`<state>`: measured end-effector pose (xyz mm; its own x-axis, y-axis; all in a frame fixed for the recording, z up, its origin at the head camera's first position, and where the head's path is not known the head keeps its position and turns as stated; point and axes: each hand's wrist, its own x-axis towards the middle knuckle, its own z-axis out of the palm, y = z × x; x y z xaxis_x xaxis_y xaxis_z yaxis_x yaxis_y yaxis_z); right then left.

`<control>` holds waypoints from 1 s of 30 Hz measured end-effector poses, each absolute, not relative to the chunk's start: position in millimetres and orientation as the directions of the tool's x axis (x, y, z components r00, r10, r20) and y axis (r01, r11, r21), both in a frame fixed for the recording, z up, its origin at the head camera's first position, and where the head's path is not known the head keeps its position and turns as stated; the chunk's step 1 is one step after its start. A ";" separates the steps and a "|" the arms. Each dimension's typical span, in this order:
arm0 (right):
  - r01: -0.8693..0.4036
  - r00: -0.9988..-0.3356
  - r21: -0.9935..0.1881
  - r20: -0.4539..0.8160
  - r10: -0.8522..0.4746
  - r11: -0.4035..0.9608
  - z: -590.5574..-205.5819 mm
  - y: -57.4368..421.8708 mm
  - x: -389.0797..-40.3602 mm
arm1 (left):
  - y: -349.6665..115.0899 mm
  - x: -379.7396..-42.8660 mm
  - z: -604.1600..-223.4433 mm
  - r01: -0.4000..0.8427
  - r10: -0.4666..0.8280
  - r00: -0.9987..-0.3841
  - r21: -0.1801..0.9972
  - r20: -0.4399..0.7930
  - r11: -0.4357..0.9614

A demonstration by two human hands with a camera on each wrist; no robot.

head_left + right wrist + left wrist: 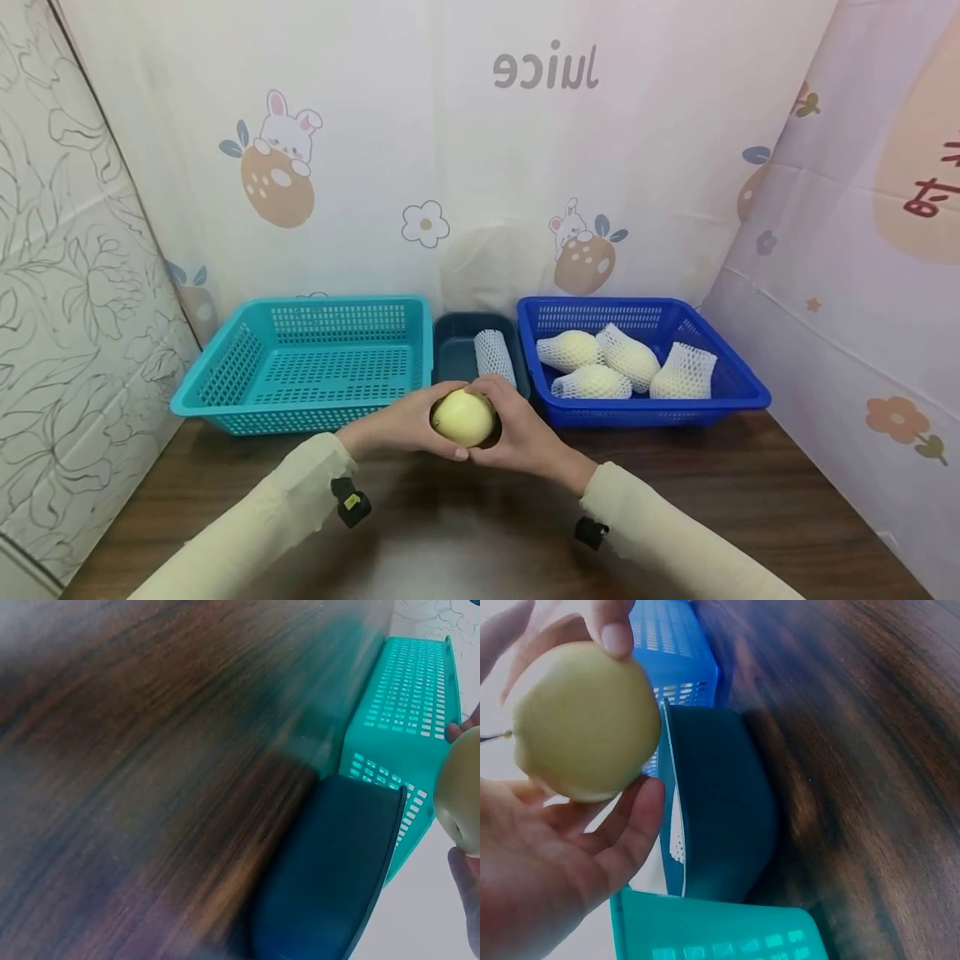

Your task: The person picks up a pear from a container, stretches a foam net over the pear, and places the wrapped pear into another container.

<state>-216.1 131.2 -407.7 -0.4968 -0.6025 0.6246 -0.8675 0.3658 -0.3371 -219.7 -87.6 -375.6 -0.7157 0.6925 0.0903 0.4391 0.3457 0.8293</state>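
Note:
A round, pale yellow pear [463, 418] is held up between my two hands, in front of the dark teal tray [456, 350]. My left hand [405, 423] curls round its left side, and my right hand [525, 433] grips it from the right. The thumbs come close together below the pear and the fingers meet near its top. In the left wrist view the pear's thin dark stem [496, 736] points away to the left. The right wrist view shows the pear [461, 791] only partly, cut by the frame edge. A white foam net sleeve [494, 356] lies in the tray.
On the right stands a blue basket [645, 412] with several net-wrapped fruits [630, 362] inside. A turquoise basket [300, 417] stands on the left, its slotted bottom showing. All rest on a dark wooden table [675, 492] against a printed curtain [360, 150].

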 end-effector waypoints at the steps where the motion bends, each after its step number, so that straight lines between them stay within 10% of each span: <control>1: -0.864 -0.503 -0.357 0.620 -0.602 0.354 -407.0 132.2 -216.3 | -88.4 -220.1 -375.8 0.433 0.704 -0.705 0.838 0.086 0.332; 16: -0.639 -0.706 -0.693 0.358 -0.611 0.333 -397.7 143.1 -201.0 | -84.6 -217.3 -391.6 0.489 0.677 -0.730 0.766 0.098 0.416; 30: -0.527 -0.744 -0.754 0.185 -0.642 0.392 -425.6 157.6 -212.6 | -77.3 -218.9 -412.4 0.456 0.671 -0.741 0.747 0.017 0.485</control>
<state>-212.6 157.6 -425.6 -0.7436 -0.6424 0.1855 -0.5268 0.3921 -0.7542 -218.9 -77.3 -412.4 -0.7409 0.6714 0.0166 0.4559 0.4846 0.7466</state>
